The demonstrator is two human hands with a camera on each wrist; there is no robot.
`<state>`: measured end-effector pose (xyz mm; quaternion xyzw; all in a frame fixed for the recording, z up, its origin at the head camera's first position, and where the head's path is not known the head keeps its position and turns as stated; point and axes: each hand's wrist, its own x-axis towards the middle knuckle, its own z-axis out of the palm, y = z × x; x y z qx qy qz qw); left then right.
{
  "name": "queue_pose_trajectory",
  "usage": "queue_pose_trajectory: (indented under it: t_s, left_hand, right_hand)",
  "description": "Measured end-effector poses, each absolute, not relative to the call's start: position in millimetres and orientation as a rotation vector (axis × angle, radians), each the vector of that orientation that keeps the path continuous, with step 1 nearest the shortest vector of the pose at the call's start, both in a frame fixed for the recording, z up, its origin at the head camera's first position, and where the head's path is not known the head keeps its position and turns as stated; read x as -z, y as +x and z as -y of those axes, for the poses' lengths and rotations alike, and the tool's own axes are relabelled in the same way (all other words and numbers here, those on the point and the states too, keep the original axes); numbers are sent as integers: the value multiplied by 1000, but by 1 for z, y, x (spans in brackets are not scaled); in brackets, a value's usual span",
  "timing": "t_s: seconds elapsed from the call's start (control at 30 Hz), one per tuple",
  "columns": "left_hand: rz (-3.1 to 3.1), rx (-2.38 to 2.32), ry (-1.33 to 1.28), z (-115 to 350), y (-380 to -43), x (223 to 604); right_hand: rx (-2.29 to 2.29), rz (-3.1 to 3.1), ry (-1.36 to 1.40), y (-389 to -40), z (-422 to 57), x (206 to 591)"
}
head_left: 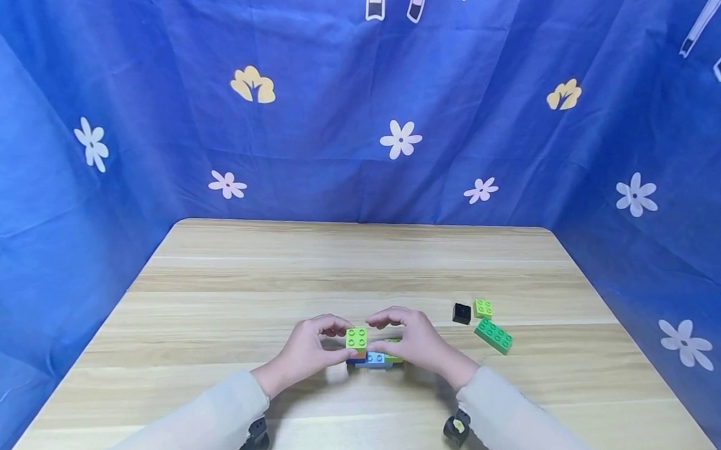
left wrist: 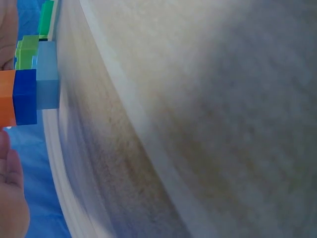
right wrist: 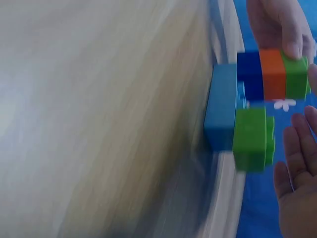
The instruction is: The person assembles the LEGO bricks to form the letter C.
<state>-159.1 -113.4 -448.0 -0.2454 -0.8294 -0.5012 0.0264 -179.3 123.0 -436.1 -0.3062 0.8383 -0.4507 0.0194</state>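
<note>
On the table stands a joined build of toy building bricks. Its base is a long light blue brick (right wrist: 221, 106). At one end rise a dark blue brick (right wrist: 249, 76), an orange brick (right wrist: 273, 74) and, topmost, a lime green brick (head_left: 356, 338). A second lime green brick (right wrist: 249, 140) sits on the base's other end. My left hand (head_left: 305, 347) pinches the topmost lime brick between thumb and fingers. Over the build's right end my right hand (head_left: 423, 342) hovers, fingers loosely bent and apart from the thumb, with nothing gripped.
Right of the build lie a black brick (head_left: 461, 313), a small lime brick (head_left: 483, 307) and a longer green brick (head_left: 493, 336). A blue patterned cloth (head_left: 333, 120) hangs behind and beside the wooden table (head_left: 249, 268).
</note>
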Motion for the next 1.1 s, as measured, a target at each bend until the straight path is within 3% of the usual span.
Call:
queue_pose_trajectory:
  t_s: [1.1]
  left_hand:
    - [2606,1571,-675,111,-154,444]
  right_hand:
    - [1134,-3055,-459,-214,-267,452]
